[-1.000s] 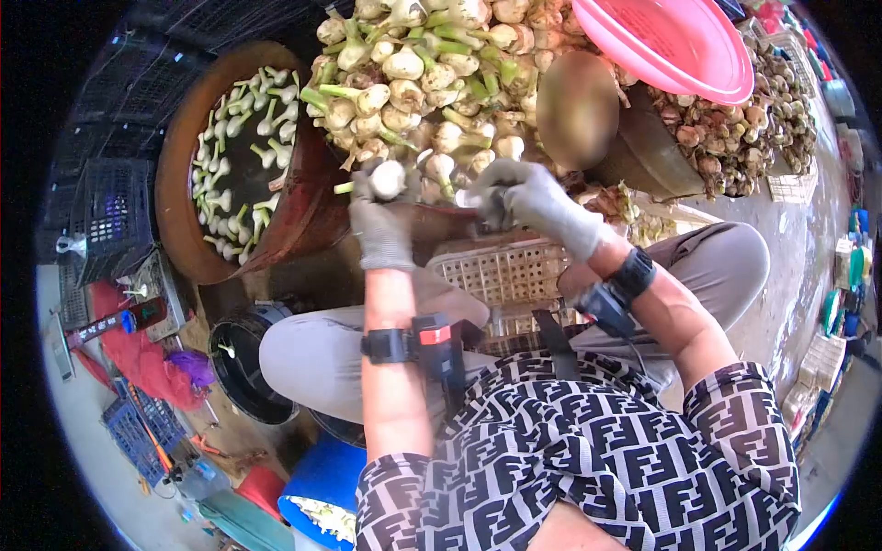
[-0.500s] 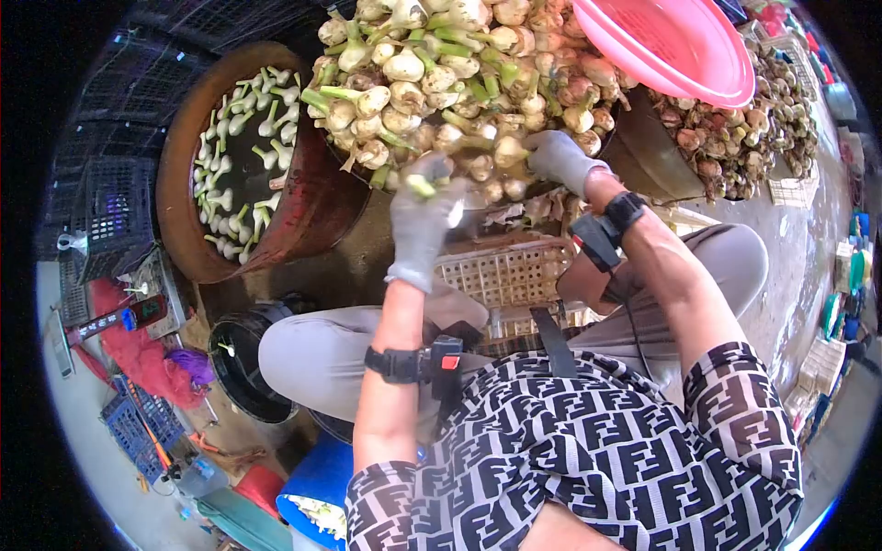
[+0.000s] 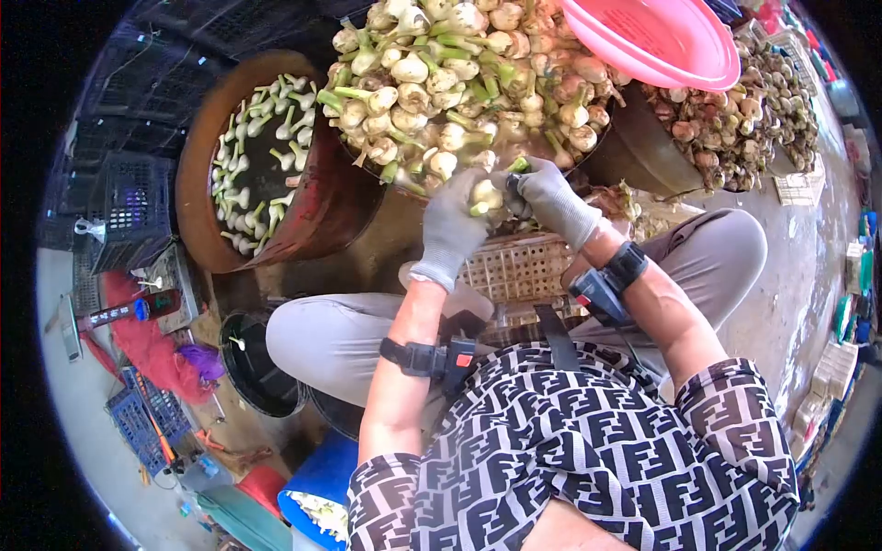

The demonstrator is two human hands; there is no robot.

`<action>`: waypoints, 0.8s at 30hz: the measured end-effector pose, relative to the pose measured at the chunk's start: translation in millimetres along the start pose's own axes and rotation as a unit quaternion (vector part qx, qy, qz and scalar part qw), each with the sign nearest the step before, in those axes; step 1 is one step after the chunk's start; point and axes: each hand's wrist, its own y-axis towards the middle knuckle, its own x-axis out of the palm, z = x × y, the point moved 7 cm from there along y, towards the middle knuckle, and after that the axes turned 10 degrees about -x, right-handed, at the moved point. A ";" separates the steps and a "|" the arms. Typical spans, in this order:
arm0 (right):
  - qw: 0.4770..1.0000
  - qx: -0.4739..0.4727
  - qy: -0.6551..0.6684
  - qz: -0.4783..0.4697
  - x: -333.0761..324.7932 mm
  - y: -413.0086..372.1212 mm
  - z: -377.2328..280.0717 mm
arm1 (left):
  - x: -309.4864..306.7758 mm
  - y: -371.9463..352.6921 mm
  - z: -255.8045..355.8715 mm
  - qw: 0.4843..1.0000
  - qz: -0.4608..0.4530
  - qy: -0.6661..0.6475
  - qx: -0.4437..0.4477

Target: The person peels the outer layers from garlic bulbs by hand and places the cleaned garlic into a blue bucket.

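Observation:
My left hand (image 3: 457,225), in a grey glove, is closed around a pale garlic bulb (image 3: 486,195). Right beside it, almost meeting it, my gloved right hand (image 3: 557,200) is curled with its fingers on another garlic bulb, whose cut green stem (image 3: 519,165) pokes up at the fingertips. That second bulb is mostly hidden, and a dark patch shows between the hands. Both hands are at the near edge of a large heap of garlic bulbs (image 3: 441,78), many with short green stems.
A rusty round tub (image 3: 207,248) with garlic floating in water stands at left. A pink basin (image 3: 643,37) lies over the heap's right side, near more garlic (image 3: 735,129). Below my hands is a cream plastic crate (image 3: 514,271). A black bucket (image 3: 262,367) and blue barrel (image 3: 322,468) stand at lower left.
My right hand has drawn back from the heap with a garlic bulb. My left hand has moved right, and the two hands are now close together.

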 end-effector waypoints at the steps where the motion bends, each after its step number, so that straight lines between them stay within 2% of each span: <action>1: 1.000 0.012 0.002 -0.013 1.6 -0.4 0.9 | 0.2 -0.5 -5.5 0.998 -0.005 -0.054 -0.018; 2: 1.000 0.015 0.020 -0.015 3.1 -1.0 1.6 | 0.8 -1.3 -11.4 0.993 -0.010 -0.109 -0.036; 5: 0.998 0.016 0.052 -0.017 5.5 -5.3 -1.2 | -0.1 -4.6 -12.2 0.981 -0.039 -0.156 -0.112; 8: 0.999 0.004 0.036 -0.010 9.4 -5.8 -7.8 | -5.4 -5.2 -6.4 0.995 0.008 -0.095 -0.035; 9: 1.000 0.003 0.023 0.003 10.2 -5.9 -6.2 | -5.0 -5.7 -5.6 1.000 0.019 -0.005 -0.016; 12: 0.999 -0.014 0.005 0.046 4.8 -2.4 0.3 | -7.2 -11.2 13.5 0.997 0.050 0.060 0.012; 14: 0.997 -0.009 0.005 0.071 3.3 -3.5 -0.1 | -8.2 -11.5 10.7 0.997 0.057 0.049 -0.002; 16: 0.999 0.004 0.016 0.042 5.8 -2.8 0.5 | -7.8 -10.6 8.0 0.998 0.047 0.040 -0.027; 19: 0.999 -0.007 0.034 0.010 6.2 -4.9 -4.3 | -12.1 -12.2 16.3 0.995 0.066 0.077 -0.004; 22: 0.997 0.011 0.067 -0.020 9.1 -8.9 -9.7 | -9.4 -10.8 2.7 0.990 0.013 -0.128 -0.060; 23: 0.996 0.024 0.081 -0.030 7.9 -10.0 -9.5 | -8.8 -9.4 -8.1 0.978 0.001 -0.182 -0.104; 24: 0.992 -0.111 -0.060 -0.028 -0.9 -3.4 -17.9 | -7.9 -8.4 -20.1 0.960 -0.012 -0.235 -0.148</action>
